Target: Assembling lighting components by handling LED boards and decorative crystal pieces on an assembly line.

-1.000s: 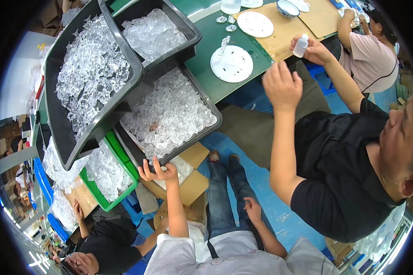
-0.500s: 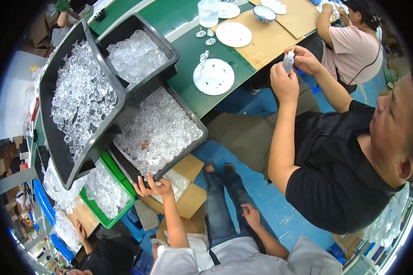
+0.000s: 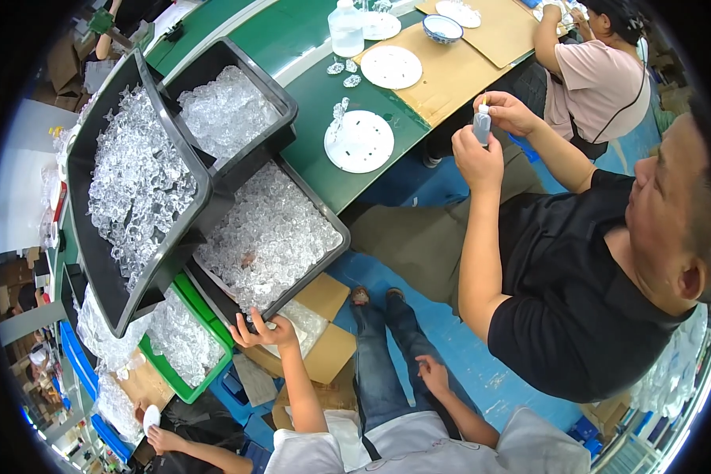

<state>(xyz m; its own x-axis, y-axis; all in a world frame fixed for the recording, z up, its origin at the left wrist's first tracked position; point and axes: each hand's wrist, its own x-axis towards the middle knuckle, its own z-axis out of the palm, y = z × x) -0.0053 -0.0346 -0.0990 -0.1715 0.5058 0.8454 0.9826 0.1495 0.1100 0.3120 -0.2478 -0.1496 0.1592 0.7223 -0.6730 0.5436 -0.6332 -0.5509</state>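
My left hand (image 3: 267, 330) is at the near edge of a black plastic bin (image 3: 312, 267), its fingers curled over the rim at the corner. Small clear plastic pieces (image 3: 268, 229) fill this bin in a heap. Beside my jeans-covered thigh, my right hand (image 3: 432, 374) rests with its fingers loosely apart and nothing in it. A second black bin (image 3: 189, 209) stands tilted at the left, also holding clear pieces. Behind them is a third black bin (image 3: 280, 83) with more of them. A green crate (image 3: 213, 316) of clear pieces sits below, left of my left hand.
On the right, a person in black holds a small grey bottle (image 3: 482, 126). The green table (image 3: 308, 110) carries white round plates (image 3: 359, 142), a clear jug (image 3: 346, 30) and a patterned bowl (image 3: 442, 29). An open cardboard box (image 3: 328, 347) stands under the bins.
My view has shifted slightly. My left hand stays at the bin's rim, its fingers a little lower over it. At lower left, another person's hand now holds a white oval thing.
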